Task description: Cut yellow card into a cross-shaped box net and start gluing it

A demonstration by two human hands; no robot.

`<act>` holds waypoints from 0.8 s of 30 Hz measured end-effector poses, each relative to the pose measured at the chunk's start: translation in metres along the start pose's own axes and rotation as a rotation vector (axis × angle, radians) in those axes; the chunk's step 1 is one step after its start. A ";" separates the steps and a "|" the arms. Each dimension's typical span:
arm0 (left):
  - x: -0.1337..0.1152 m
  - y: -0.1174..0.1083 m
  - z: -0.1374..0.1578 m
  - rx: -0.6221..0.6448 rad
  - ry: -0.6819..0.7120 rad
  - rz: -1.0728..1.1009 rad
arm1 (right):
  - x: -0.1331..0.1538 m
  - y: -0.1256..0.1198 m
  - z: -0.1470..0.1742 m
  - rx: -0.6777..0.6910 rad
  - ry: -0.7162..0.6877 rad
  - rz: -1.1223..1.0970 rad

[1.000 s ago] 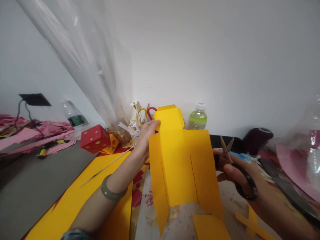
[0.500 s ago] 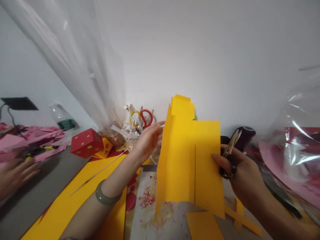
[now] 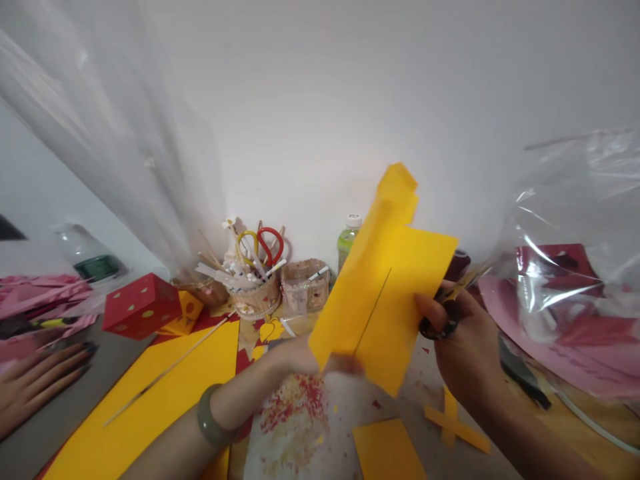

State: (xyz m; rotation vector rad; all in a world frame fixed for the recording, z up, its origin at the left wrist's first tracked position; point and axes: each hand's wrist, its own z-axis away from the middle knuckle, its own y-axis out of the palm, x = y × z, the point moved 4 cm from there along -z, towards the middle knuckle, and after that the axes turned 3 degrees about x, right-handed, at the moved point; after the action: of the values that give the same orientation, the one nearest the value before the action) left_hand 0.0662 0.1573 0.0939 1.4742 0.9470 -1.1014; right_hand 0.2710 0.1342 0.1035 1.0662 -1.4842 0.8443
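A folded sheet of yellow card [image 3: 370, 293] with a dark line on it is held up tilted in front of me. My right hand [image 3: 460, 327] pinches its right edge between thumb and fingers. Hooked in the same hand is a pair of scissors [image 3: 450, 317], black handles at the fingers and blades pointing up and right. My left hand [image 3: 297, 357] grips the card's lower left edge; the card hides part of it, and the visible fingers are blurred. On the left wrist is a green bangle [image 3: 213, 417].
A stained board [image 3: 285, 427] lies below, with a yellow card piece [image 3: 387, 450] and crossed yellow strips [image 3: 455, 427]. Baskets hold pens and scissors [image 3: 255, 293]. Left are a red dotted box [image 3: 143, 307] and another person's hand [image 3: 43, 383]. A green-labelled bottle [image 3: 347, 240] stands behind.
My left hand has come down from beside the card to its lower edge. The card has tilted over to the right. My right hand still holds card and scissors.
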 end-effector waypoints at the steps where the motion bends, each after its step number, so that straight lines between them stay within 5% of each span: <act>1: 0.005 0.006 -0.008 0.029 0.004 0.031 | 0.001 0.000 0.000 0.007 0.006 0.002; 4: 0.009 0.011 -0.026 0.018 0.047 0.200 | 0.003 0.006 0.001 0.097 0.054 0.051; 8: -0.009 -0.012 -0.039 -0.099 0.119 0.314 | 0.003 0.014 0.005 0.253 0.108 0.146; 14: -0.038 -0.045 -0.050 -0.192 0.295 0.266 | 0.001 -0.005 -0.005 0.225 0.028 0.217; 24: -0.017 -0.039 -0.048 -0.145 0.159 0.188 | -0.004 -0.009 -0.010 0.287 0.059 0.306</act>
State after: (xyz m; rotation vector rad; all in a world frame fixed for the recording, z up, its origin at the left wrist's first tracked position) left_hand 0.0324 0.2111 0.1032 1.5137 0.9558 -0.7732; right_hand 0.2829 0.1406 0.1005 1.0232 -1.5291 1.3251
